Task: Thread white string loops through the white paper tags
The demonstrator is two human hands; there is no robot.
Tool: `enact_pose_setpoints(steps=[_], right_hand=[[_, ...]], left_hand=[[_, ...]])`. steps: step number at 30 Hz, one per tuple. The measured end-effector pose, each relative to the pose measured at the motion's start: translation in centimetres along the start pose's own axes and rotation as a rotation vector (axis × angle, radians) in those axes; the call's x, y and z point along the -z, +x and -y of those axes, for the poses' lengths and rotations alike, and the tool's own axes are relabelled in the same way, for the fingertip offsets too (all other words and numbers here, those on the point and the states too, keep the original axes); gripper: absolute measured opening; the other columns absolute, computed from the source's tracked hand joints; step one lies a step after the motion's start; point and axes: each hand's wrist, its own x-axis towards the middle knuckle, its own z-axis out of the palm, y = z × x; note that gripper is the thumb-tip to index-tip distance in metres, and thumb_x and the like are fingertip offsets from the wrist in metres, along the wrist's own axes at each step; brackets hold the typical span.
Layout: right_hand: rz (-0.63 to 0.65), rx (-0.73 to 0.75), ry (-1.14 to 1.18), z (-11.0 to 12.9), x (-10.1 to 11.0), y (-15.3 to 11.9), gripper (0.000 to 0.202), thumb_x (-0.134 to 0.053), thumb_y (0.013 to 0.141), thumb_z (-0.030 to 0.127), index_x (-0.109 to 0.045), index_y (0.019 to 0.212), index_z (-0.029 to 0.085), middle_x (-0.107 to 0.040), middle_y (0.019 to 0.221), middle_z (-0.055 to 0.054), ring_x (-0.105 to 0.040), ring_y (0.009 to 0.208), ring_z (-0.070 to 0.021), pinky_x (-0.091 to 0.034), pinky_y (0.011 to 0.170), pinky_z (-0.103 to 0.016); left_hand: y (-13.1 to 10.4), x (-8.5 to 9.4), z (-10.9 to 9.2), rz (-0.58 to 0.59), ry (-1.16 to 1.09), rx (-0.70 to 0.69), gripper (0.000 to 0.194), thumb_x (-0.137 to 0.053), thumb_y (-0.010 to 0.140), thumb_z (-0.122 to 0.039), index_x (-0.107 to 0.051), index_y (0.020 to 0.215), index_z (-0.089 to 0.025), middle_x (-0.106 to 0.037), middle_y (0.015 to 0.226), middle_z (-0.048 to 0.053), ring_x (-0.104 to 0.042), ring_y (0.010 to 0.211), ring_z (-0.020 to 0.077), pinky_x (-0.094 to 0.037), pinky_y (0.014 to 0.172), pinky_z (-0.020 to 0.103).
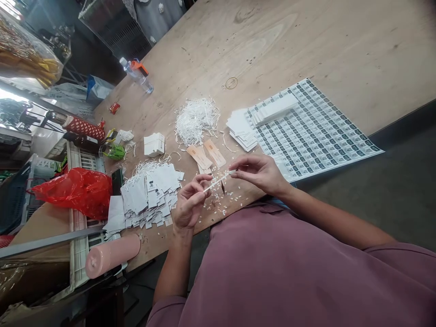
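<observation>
A thin, straight white strip [218, 182], like folded paper or card, runs aslant near the centre of the frame, above the near edge of a smooth tan wooden table [272, 50]. Under it small pale chips [223, 210] are strewn over the grain. Just above sit flat peach-coloured cards [214, 153], then a fluffy tangle of curly white shreds [196, 120]. At centre left, thin white tags [153, 188] with squared corners spread in a loose, overlapping pile; a neat block of white cards [154, 144] stands above them. Right of centre lies a broad sheet [327, 127] printed with rows of small dark-and-light labels, bearing a stack of long white pieces [275, 109]. A crinkled, glossy red plastic bag [81, 193] bulges at the left.

The left hand [190, 202] rises from lower centre, fingers curled, pinching the strip's lower end between thumb and fingers. The right hand [260, 173] reaches in from the right, wrist bent, thumb and fingertips closed on the upper end
</observation>
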Motion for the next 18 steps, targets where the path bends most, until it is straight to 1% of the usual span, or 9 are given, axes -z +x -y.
enact_pose_setpoints(steps=[1, 3, 5, 7, 10, 12, 13, 16, 18], right_hand=[[0.001, -0.004, -0.001, 0.07, -0.04, -0.04, 0.026, -0.089, 0.07, 0.04, -0.079, 0.083, 0.02, -0.076, 0.085, -0.005, -0.069, 0.077, -0.0169, -0.06, 0.075, -0.032], [0.003, -0.019, -0.002, 0.2, -0.12, -0.08, 0.027, -0.089, 0.07, 0.042, -0.079, 0.083, 0.02, -0.076, 0.083, -0.005, -0.068, 0.075, -0.0164, -0.06, 0.072, -0.032], [0.001, -0.031, 0.001, 0.31, -0.18, -0.07, 0.03, -0.089, 0.069, 0.045, -0.079, 0.082, 0.02, -0.076, 0.082, -0.005, -0.067, 0.074, -0.0166, -0.06, 0.07, -0.032], [-0.002, -0.029, 0.011, 0.39, -0.18, -0.03, 0.03, -0.089, 0.069, 0.045, -0.08, 0.083, 0.02, -0.076, 0.084, -0.005, -0.069, 0.077, -0.0175, -0.06, 0.073, -0.032], [0.005, -0.02, 0.028, 0.46, -0.09, -0.03, 0.027, -0.088, 0.071, 0.043, -0.081, 0.085, 0.021, -0.078, 0.088, -0.005, -0.071, 0.084, -0.0188, -0.061, 0.08, -0.034], [0.004, -0.021, 0.034, 0.46, -0.01, -0.06, 0.026, -0.088, 0.072, 0.042, -0.081, 0.086, 0.021, -0.078, 0.09, -0.006, -0.072, 0.087, -0.0193, -0.061, 0.082, -0.034], [-0.002, -0.026, 0.036, 0.46, 0.03, -0.08, 0.027, -0.088, 0.071, 0.042, -0.081, 0.087, 0.021, -0.078, 0.091, -0.006, -0.072, 0.087, -0.0195, -0.061, 0.082, -0.035], [-0.027, -0.049, 0.048, 0.56, 0.11, -0.06, 0.03, -0.09, 0.069, 0.043, -0.081, 0.087, 0.021, -0.078, 0.089, -0.006, -0.072, 0.084, -0.0196, -0.062, 0.081, -0.036], [-0.023, -0.055, 0.054, 0.84, 0.14, 0.0, 0.029, -0.09, 0.068, 0.043, -0.081, 0.085, 0.021, -0.078, 0.087, -0.005, -0.072, 0.082, -0.0195, -0.062, 0.081, -0.036]], left_hand=[[-0.09, 0.0, 0.14, -0.004, -0.038, -0.013, 0.031, -0.084, 0.068, -0.033, -0.059, 0.059, -0.016, -0.067, 0.109, 0.008, -0.047, 0.068, 0.0096, -0.045, 0.067, 0.028], [-0.17, -0.09, 0.33, -0.01, -0.096, -0.039, 0.037, -0.086, 0.063, -0.038, -0.056, 0.057, -0.017, -0.068, 0.095, 0.007, -0.041, 0.06, 0.0081, -0.042, 0.06, 0.028], [-0.16, -0.22, 0.34, -0.022, -0.138, -0.052, 0.041, -0.088, 0.06, -0.046, -0.056, 0.057, -0.018, -0.062, 0.077, 0.003, -0.037, 0.055, 0.0074, -0.039, 0.054, 0.026], [-0.15, -0.31, 0.21, -0.056, -0.169, -0.05, 0.042, -0.089, 0.058, -0.05, -0.06, 0.058, -0.019, -0.056, 0.069, 0.001, -0.037, 0.053, 0.0072, -0.037, 0.051, 0.025], [-0.2, -0.28, 0.0, -0.121, -0.21, -0.015, 0.033, -0.093, 0.056, -0.041, -0.07, 0.071, -0.022, -0.056, 0.07, 0.0, -0.043, 0.055, 0.006, -0.04, 0.052, 0.022], [-0.24, -0.2, -0.02, -0.144, -0.212, 0.026, 0.036, -0.095, 0.056, -0.035, -0.075, 0.083, -0.023, -0.058, 0.072, -0.001, -0.046, 0.057, 0.0052, -0.043, 0.054, 0.02], [-0.25, -0.17, 0.02, -0.153, -0.204, 0.042, 0.037, -0.095, 0.057, -0.034, -0.075, 0.086, -0.023, -0.059, 0.072, -0.001, -0.048, 0.057, 0.0051, -0.044, 0.054, 0.019], [-0.31, -0.25, 0.11, -0.169, -0.159, 0.063, 0.032, -0.095, 0.057, -0.035, -0.075, 0.077, -0.021, -0.062, 0.07, -0.001, -0.052, 0.058, 0.0053, -0.047, 0.055, 0.019], [-0.38, -0.53, 0.04, -0.17, -0.135, 0.064, 0.029, -0.094, 0.059, -0.035, -0.074, 0.073, -0.02, -0.065, 0.071, 0.0, -0.055, 0.058, 0.0056, -0.049, 0.055, 0.019]])
